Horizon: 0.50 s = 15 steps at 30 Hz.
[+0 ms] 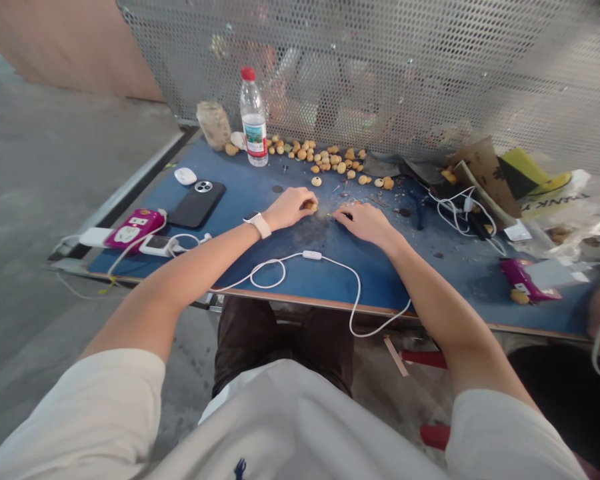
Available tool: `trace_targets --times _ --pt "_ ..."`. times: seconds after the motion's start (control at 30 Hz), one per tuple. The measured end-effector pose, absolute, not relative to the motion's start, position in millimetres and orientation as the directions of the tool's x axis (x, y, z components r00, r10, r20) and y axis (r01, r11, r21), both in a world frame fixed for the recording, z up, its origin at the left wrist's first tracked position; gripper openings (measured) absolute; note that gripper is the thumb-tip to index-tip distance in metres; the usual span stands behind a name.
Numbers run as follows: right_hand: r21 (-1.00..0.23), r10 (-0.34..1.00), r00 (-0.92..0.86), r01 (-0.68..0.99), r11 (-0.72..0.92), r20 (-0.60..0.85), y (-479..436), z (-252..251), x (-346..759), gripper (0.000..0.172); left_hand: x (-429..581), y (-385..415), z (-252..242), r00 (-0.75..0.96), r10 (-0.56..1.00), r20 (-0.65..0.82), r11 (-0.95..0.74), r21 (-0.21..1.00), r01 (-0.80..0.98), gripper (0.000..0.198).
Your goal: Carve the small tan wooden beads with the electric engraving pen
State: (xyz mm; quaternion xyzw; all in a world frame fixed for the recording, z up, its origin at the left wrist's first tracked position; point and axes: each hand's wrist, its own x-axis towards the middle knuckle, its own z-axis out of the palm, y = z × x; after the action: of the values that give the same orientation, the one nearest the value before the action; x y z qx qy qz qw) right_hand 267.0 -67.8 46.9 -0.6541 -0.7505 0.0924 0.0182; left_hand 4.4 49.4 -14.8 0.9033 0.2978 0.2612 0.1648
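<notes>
My left hand [293, 207], with a watch on a pale strap [258, 225] at the wrist, is closed around a small round tan nut-like piece [311, 206] just above the blue table. Opposite it, a short gap away, my right hand [363, 221] rests low over the table with its fingers curled together. Something small and dark shows at those fingers, too little to name. Dust and crumbs [325, 217] lie between the hands. Beyond them, a single tan piece with a dark hole [317, 181] sits in front of a row of similar pieces [325, 160].
A water bottle [255, 133] stands at the back beside a cloudy bag [214, 125]. Left are a black phone [198, 204], a white case [185, 176] and a purple power strip [135, 228]. A white cable [340, 264] crosses the front edge. Pliers [419, 210] and cardboard [485, 180] lie right.
</notes>
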Motion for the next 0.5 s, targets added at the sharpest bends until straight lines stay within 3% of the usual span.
trace_targets --times 0.5 --pt "-0.206 0.982 -0.183 0.963 0.171 -0.041 -63 39 270 0.054 -7 55 -15 0.688 0.61 0.393 -0.75 0.566 0.342 0.018"
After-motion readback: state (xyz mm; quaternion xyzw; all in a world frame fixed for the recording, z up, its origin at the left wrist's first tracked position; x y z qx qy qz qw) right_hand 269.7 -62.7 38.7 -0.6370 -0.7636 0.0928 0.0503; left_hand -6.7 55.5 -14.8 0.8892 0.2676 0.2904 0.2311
